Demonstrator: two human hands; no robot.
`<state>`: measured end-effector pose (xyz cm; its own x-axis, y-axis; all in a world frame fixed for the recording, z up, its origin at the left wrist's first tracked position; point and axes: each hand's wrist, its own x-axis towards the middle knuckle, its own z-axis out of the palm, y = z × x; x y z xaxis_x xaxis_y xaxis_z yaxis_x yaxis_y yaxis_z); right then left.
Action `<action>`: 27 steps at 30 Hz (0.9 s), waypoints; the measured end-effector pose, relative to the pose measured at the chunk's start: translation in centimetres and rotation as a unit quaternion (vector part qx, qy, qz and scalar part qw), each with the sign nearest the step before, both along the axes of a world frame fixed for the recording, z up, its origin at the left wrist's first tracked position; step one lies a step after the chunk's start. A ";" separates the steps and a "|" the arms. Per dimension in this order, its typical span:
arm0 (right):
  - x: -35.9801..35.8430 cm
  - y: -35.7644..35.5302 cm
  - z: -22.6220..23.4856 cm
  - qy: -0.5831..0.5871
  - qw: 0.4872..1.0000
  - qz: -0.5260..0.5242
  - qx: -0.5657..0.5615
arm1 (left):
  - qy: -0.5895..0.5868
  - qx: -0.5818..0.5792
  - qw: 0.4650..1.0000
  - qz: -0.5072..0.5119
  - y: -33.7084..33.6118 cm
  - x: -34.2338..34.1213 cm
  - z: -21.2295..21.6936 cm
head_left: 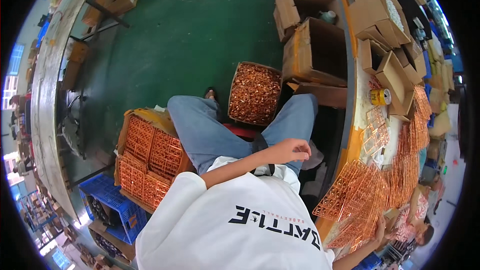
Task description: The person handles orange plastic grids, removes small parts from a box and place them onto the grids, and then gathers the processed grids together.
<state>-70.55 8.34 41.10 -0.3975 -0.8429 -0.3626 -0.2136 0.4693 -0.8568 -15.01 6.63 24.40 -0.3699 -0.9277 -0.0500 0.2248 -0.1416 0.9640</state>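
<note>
My left hand (292, 150) hangs over my lap with its fingers loosely bent and apart, and nothing shows in it. My right hand (380, 231) is at the near end of a heap of copper-coloured lattice frames (362, 190) on the bench to my right. Its fingers are small and partly lost among the frames, so I cannot make out a grip. More frames (407, 167) lie in a long overlapping row along the bench. Between my legs stands a box of small loose copper-coloured pieces (255, 90). At my left, an open carton (150, 160) holds stacked copper-coloured frames.
The bench (345, 145) edges my right side, carrying a yellow can (380, 97) and open cartons (395, 77). Empty-looking cardboard boxes (312, 52) stand on the green floor (200, 30). Blue crates (115, 200) sit at lower left. Another person (412, 220) is beyond the bench.
</note>
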 end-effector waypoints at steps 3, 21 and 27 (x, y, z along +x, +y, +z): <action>4.7 -1.2 -0.3 -0.020 1.000 -0.005 -0.018 | 0.151 0.171 0.969 -0.093 -0.3 0.3 1.1; 56.6 -16.5 -17.1 -0.238 0.832 0.497 0.073 | -0.088 0.129 0.887 0.434 -0.4 17.2 -3.2; 56.9 -16.8 -21.8 -0.312 0.822 0.458 0.130 | -0.233 0.107 0.857 0.447 -2.5 18.2 -6.9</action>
